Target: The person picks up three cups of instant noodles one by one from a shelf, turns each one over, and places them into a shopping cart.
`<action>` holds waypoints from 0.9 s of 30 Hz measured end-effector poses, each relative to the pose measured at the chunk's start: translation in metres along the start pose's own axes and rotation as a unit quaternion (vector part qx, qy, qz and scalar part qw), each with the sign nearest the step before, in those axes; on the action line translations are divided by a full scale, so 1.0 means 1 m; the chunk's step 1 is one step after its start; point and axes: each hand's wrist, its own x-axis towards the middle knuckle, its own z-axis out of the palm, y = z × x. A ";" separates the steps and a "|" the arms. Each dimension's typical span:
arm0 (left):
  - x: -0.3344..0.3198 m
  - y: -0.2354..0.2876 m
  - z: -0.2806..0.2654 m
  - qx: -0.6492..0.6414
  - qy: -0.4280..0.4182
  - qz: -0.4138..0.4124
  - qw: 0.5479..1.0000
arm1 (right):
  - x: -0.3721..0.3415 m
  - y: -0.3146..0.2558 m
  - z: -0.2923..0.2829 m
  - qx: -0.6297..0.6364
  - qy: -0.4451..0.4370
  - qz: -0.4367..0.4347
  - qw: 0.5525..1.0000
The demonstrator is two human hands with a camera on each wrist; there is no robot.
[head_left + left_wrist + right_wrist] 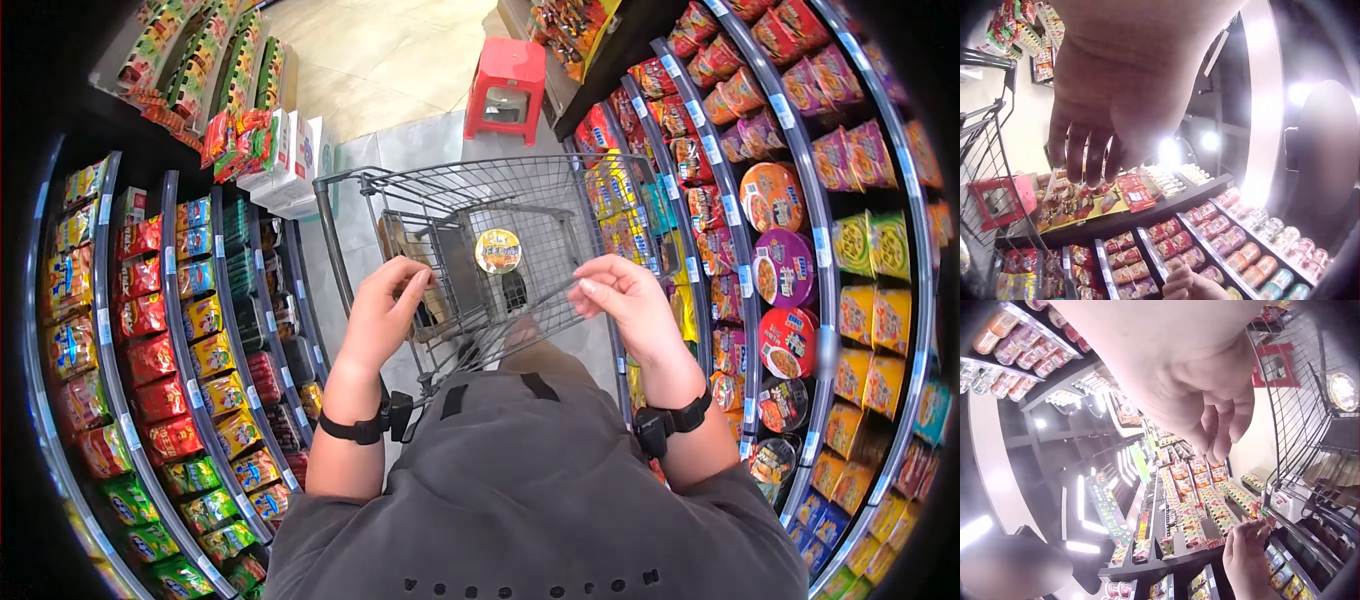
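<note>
In the head view my left hand hovers near the left side of the wire shopping cart, fingers loosely curled, holding nothing. My right hand is raised by the cart's right side, its thumb and fingers bent loosely toward each other with nothing between them. Between and beyond the hands, a round tub with a yellow printed lid sits in the cart. The left wrist view shows the back of my left hand with fingers pointing down. My right hand hangs relaxed in the right wrist view.
Shelves of bagged snacks line the left side. On the right, shelves carry instant noodle tubs and packets. A red plastic stool stands on the floor ahead of the cart. White boxes are stacked at the left shelf's end.
</note>
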 end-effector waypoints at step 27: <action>0.139 -0.343 0.270 0.119 -0.125 -0.407 0.897 | 0.278 0.339 -0.111 0.127 0.068 0.372 0.917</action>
